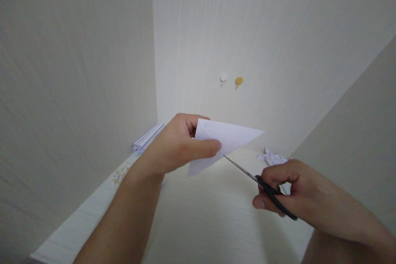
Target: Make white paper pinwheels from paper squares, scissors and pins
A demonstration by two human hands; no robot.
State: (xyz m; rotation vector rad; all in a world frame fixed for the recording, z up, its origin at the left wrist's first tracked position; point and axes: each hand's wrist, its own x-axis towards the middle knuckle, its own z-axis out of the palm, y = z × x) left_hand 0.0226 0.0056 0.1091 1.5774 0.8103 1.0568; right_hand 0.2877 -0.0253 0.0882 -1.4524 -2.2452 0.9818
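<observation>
My left hand (188,140) grips a folded white sheet of paper (233,131) at its left side, thumb on the front face and fingers behind. The paper has a triangular outline with its sharp tip pointing right, and a folded flap shows near its upper left. In my right hand (284,187) is a pair of scissors (270,194) with black handles and thin metal blades. The blades point up and left, and their tip meets the paper's lower edge just below my left thumb. Whether the blades are parted is hard to see.
A stack of rolled or folded white papers (147,137) lies at the left wall, with small scraps (121,173) nearer. Folded white paper pieces (272,156) lie at the right, partly behind my right hand. A white hook (223,77) and a yellow hook (239,81) are on the back wall.
</observation>
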